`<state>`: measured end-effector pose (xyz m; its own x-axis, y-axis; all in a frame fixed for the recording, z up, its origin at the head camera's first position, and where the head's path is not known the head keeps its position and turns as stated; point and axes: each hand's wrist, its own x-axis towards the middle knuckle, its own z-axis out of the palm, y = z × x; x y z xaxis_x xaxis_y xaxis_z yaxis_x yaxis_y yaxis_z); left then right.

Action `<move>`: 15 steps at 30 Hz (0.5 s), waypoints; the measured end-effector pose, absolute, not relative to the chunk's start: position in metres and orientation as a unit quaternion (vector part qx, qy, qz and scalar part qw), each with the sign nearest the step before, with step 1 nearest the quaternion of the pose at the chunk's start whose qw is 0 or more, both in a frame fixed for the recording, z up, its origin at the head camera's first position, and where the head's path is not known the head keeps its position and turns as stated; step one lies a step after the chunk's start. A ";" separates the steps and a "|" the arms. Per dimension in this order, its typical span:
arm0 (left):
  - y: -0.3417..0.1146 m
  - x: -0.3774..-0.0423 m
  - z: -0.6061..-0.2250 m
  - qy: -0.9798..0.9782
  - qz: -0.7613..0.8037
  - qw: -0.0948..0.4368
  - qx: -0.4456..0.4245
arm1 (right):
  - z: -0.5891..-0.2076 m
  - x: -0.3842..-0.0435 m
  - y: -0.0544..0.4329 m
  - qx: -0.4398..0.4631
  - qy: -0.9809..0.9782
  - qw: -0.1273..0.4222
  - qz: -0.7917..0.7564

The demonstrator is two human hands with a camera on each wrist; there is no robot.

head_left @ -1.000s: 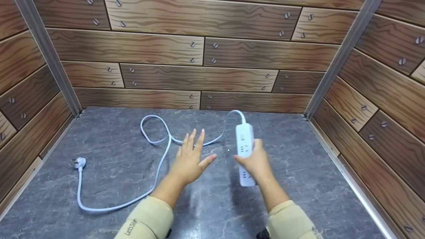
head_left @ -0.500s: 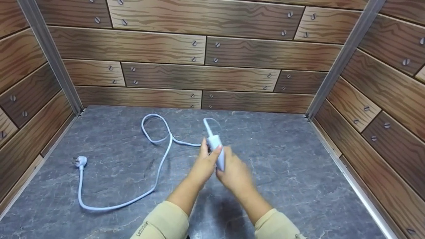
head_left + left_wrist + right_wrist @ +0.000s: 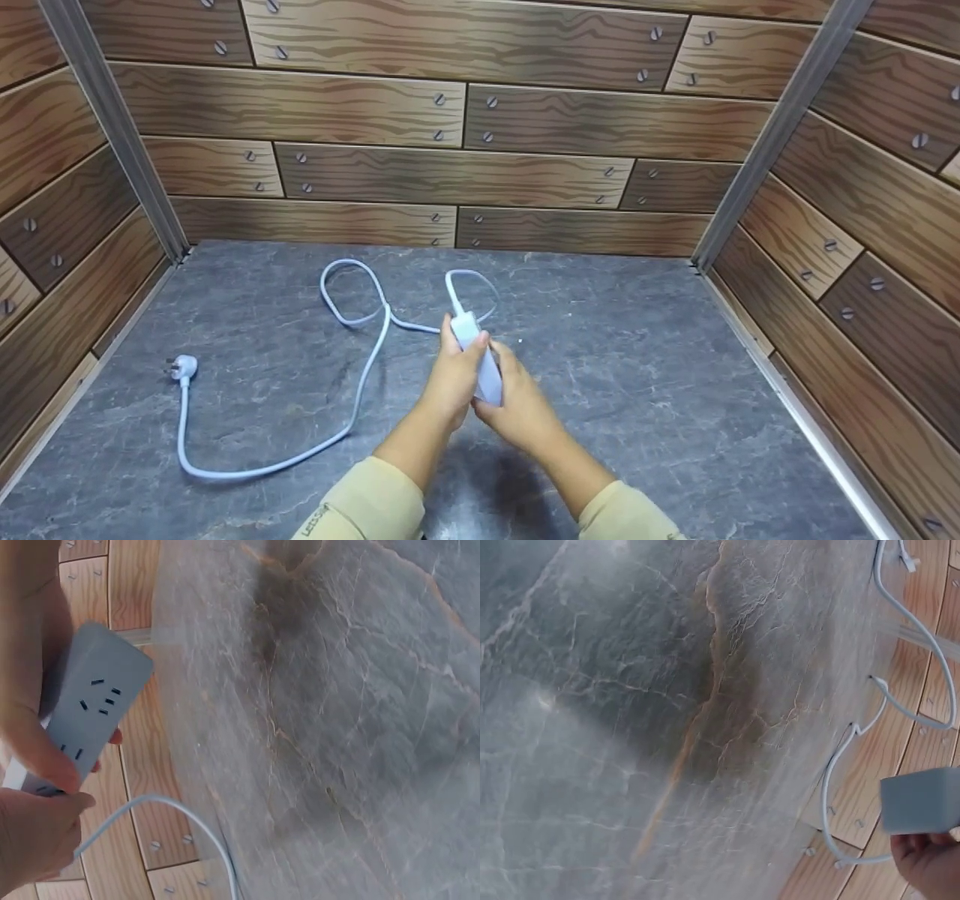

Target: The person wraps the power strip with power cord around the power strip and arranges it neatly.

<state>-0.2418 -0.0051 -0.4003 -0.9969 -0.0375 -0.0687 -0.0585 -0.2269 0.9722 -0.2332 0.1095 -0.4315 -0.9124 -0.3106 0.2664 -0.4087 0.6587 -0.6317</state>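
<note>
A white power strip (image 3: 488, 379) is held off the grey surface between both hands in the head view. My left hand (image 3: 448, 381) grips it near the cord end, its thumb lying on the strip. Around the lower part curl the fingers of my right hand (image 3: 525, 401). The strip's socket face (image 3: 96, 694) shows in the left wrist view, partly covered by fingers. Only a plain end of the strip (image 3: 921, 802) appears in the right wrist view. From its top, the white cord (image 3: 255, 473) bends over and runs left to a plug (image 3: 182, 367).
The cord lies loosely looped on the grey marbled surface (image 3: 637, 360). Wood-plank-patterned walls (image 3: 360, 172) stand at the back and both sides, with metal strips at the corners. A pale metal edge (image 3: 810, 435) runs along the right side.
My right hand has brought the power strip left and turned it, so its sockets no longer face up. My open left hand has moved right and taken hold of it. The plug stays put.
</note>
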 end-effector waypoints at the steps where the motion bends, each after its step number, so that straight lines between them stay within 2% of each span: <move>1: -0.006 -0.242 -0.400 0.614 0.789 0.009 -0.029 | -0.432 -0.234 0.112 0.204 -0.895 0.054 0.393; 5: -0.009 -0.242 -0.400 0.577 0.816 0.025 0.010 | -0.425 -0.233 0.120 0.206 -0.841 -0.023 0.500; 8: -0.010 -0.242 -0.401 0.557 0.829 0.035 0.038 | -0.424 -0.234 0.125 0.193 -0.826 -0.048 0.528; 15: -0.019 -0.244 -0.400 0.541 0.835 0.040 0.095 | -0.423 -0.235 0.129 0.189 -0.839 -0.017 0.510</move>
<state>-0.2438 -0.0195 -0.4002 -0.9789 0.1689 0.1150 0.0359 -0.4118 0.9106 -0.2352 0.1291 -0.4226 -0.9277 -0.3345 0.1656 -0.3007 0.4072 -0.8624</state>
